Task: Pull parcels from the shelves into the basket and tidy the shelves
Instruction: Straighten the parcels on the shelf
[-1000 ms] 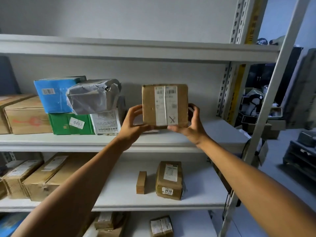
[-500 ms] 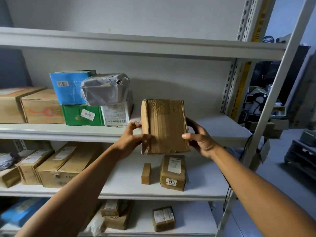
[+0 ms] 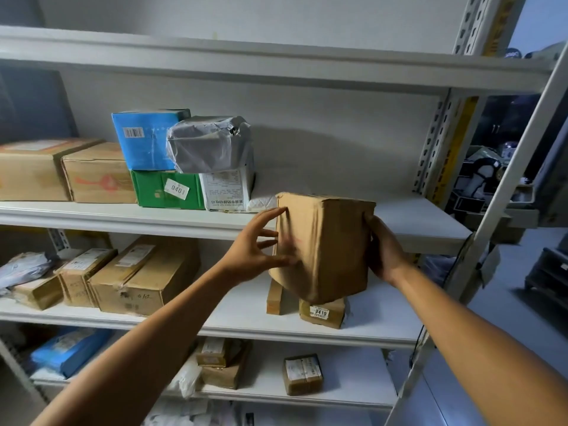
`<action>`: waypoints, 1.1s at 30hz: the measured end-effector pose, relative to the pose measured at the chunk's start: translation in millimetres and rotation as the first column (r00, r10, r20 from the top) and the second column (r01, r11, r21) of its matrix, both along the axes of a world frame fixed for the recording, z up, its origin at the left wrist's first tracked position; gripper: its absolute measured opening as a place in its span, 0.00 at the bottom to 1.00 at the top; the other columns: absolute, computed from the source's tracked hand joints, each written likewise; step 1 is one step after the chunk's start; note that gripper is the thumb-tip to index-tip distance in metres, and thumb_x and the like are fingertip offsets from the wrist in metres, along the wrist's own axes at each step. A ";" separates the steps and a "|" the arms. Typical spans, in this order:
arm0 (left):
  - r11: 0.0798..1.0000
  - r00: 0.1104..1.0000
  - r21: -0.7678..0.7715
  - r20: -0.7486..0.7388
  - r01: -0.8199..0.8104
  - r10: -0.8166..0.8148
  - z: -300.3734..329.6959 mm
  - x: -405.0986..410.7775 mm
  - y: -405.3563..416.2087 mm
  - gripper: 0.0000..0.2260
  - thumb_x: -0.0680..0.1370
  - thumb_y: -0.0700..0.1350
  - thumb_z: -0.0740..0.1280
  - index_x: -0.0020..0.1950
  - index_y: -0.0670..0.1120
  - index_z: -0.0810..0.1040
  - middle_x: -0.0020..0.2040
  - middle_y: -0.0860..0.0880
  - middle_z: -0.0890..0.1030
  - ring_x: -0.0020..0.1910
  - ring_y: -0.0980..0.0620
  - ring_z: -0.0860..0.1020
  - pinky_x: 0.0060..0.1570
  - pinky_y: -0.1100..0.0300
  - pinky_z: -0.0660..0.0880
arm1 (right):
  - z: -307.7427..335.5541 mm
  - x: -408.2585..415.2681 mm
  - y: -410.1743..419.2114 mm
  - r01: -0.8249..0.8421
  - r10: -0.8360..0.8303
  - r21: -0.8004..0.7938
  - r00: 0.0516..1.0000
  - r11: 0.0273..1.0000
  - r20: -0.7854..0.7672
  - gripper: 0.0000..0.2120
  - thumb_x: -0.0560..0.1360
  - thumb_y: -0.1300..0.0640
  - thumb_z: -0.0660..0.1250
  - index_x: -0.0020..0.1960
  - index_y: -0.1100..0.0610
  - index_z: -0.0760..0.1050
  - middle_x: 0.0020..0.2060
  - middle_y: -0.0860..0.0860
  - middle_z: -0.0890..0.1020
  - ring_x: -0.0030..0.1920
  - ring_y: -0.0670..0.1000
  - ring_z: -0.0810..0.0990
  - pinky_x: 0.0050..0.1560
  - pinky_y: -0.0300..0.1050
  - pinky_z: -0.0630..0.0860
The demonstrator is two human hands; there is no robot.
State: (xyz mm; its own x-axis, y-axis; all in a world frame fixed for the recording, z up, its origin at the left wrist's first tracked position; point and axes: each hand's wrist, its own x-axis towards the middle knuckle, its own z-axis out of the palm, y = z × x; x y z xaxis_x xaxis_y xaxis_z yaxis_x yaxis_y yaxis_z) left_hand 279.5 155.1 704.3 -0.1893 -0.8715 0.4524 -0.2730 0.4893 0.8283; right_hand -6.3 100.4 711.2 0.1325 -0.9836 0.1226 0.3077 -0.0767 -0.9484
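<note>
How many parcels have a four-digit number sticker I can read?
2. The green box on the upper shelf reads 0401; the small brown parcel under the held box reads 0410. Others may be hidden.

The brown parcel (image 3: 322, 247) has dropped lower and turned, its label now hidden.

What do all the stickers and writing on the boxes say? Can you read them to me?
"0401": white sticker on the green box.
"0410": white sticker on the small brown parcel under the held box.
Barcode on the blue box: too small to read.
Print on the white parcel: too small to read.
Other labels: blurred.
</note>
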 end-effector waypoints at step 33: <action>0.837 0.834 0.544 -0.488 0.061 0.256 -11.8 38.4 19.6 0.34 0.81 0.68 0.49 0.56 0.41 0.79 0.41 0.43 0.86 0.37 0.47 0.84 0.36 0.59 0.80 | -4.1 45.5 40.9 -0.421 0.155 -0.329 0.782 0.845 -0.603 0.32 0.71 0.38 0.72 0.73 0.31 0.65 0.77 0.37 0.64 0.76 0.39 0.64 0.74 0.46 0.68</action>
